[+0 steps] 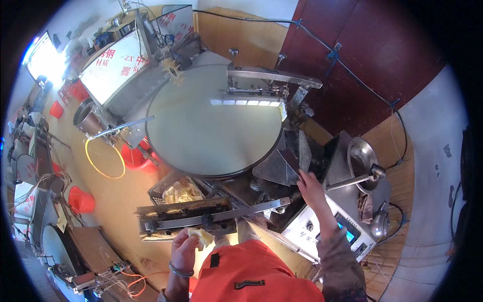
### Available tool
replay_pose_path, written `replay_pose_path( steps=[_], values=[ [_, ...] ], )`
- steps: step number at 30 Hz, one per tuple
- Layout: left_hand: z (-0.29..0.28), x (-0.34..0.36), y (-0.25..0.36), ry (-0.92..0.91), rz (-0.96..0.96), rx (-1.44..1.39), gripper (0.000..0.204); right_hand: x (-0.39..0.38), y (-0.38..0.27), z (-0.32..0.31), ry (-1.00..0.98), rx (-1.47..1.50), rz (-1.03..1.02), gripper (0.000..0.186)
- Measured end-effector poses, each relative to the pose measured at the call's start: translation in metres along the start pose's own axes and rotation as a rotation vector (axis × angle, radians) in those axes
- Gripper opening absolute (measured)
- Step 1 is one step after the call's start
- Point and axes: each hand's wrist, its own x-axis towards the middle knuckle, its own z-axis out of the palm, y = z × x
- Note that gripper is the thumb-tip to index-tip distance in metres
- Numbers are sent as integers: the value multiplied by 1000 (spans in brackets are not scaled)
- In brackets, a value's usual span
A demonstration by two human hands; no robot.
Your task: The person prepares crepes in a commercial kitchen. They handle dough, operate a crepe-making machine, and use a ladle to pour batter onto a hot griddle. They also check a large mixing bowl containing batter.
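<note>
A large round griddle plate [211,131], pale and greyish, fills the middle. My right hand [313,190] reaches to its near right side, fingers closed around the handle of a flat dark metal scraper [290,162]. The blade points up and left, over an angled metal tray [271,168] beside the griddle's rim. Low in front of me, my left hand [184,250] pinches a crumpled, pale yellow soft piece [202,238], like a scrap of thin pancake. Near it runs a long metal bar [221,216] on a dark frame.
A crate [160,192] holds crumpled yellow sheets. To the right stand a control box [307,226] with a screen, a steel basin [356,151] with a long-handled tool across it, and a kettle [380,224]. A metal arm [271,76] spans the griddle's far side. Red buckets [132,157] stand left.
</note>
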Motion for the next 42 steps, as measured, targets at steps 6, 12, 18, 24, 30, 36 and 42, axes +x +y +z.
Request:
replay_pose_path(
  steps=[6, 12, 18, 24, 30, 36, 42],
  values=[
    [12, -11, 6, 314, 111, -4, 15, 153, 29, 80, 1, -253, 53, 40],
    [17, -6, -4, 539, 169, 70, 16, 252, 40, 118, 50, -229, 92, 25],
    [20, 7, -19, 566, 163, 85, 18, 295, 49, 135, -3, -196, 245, 26],
    [23, 14, -27, 546, 85, 52, 17, 295, 59, 149, -95, -208, 101, 28],
    [17, 22, -26, 491, 107, 0, 17, 248, 46, 140, -80, -128, 54, 39],
    [16, 26, -22, 450, 105, 24, 17, 276, 68, 136, -36, -174, 146, 40],
    [5, 20, -19, 417, 109, 44, 16, 238, 64, 173, 59, -34, 238, 39]
  ],
)
